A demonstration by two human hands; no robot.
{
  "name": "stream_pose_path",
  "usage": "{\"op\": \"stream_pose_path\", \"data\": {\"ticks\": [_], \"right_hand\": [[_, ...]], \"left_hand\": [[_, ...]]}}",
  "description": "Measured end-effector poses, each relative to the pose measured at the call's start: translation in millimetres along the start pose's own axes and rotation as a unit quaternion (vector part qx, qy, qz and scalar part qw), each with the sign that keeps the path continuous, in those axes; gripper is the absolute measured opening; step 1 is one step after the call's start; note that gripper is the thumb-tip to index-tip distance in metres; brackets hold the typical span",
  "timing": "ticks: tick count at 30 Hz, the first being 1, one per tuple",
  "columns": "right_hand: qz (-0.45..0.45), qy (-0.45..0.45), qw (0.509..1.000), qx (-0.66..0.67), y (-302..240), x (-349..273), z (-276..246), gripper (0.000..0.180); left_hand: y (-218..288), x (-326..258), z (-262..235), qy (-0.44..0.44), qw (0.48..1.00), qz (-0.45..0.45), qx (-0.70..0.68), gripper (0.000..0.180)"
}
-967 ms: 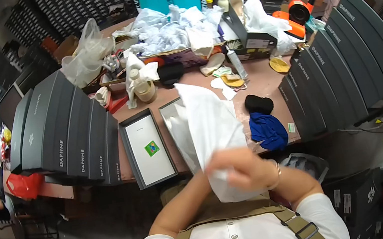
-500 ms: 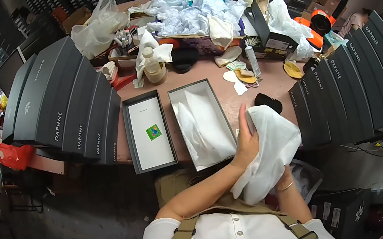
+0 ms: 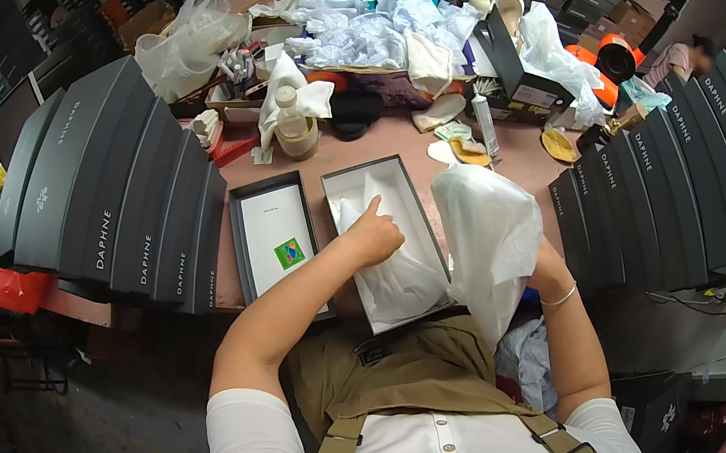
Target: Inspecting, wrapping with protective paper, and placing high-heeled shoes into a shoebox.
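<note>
My left hand (image 3: 374,232) reaches over the open dark box (image 3: 427,233), its index finger stretched out and its other fingers partly hidden. It rests at or just above the white paper-wrapped bundle (image 3: 397,286) lying in the box; contact is unclear. In my right hand (image 3: 546,265), to the right of the box, a second white paper-wrapped bundle (image 3: 490,229) is held upright. The paper hides what is inside and covers most of that hand's fingers. Left of the box lies its lid (image 3: 281,283), white inside with a small green sticker.
Stacked dark shoeboxes flank the pink table, one row at the left (image 3: 105,202) and another at the right (image 3: 664,186). Crumpled paper (image 3: 373,28) fills a carton at the back. A bottle (image 3: 290,112), a tube (image 3: 485,122) and an orange tool (image 3: 611,70) stand around.
My left hand has left the wrapped bundle and moved left over the open box. My right hand keeps the bundle, now raised slightly.
</note>
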State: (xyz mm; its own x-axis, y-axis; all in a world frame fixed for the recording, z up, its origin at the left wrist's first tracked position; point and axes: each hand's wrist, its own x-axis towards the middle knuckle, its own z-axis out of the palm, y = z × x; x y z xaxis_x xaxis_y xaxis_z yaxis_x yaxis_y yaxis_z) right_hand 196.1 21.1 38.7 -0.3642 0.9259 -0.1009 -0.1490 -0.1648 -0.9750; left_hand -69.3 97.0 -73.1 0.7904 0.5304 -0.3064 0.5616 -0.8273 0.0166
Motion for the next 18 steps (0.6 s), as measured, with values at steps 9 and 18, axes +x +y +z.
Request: {"op": "stream_pose_path", "data": {"ticks": [9, 18], "right_hand": [[-0.141, 0.052, 0.904, -0.401, 80.0, 128.5, 45.7, 0.044], [-0.127, -0.043, 0.904, -0.406, 109.3, 97.0, 59.5, 0.04]], "left_hand": [[54.0, -30.9, 35.4, 0.181, 0.95, -0.25, -0.047, 0.04], [66.8, -91.3, 34.0, 0.558, 0.721, -0.349, -0.216, 0.032]]}}
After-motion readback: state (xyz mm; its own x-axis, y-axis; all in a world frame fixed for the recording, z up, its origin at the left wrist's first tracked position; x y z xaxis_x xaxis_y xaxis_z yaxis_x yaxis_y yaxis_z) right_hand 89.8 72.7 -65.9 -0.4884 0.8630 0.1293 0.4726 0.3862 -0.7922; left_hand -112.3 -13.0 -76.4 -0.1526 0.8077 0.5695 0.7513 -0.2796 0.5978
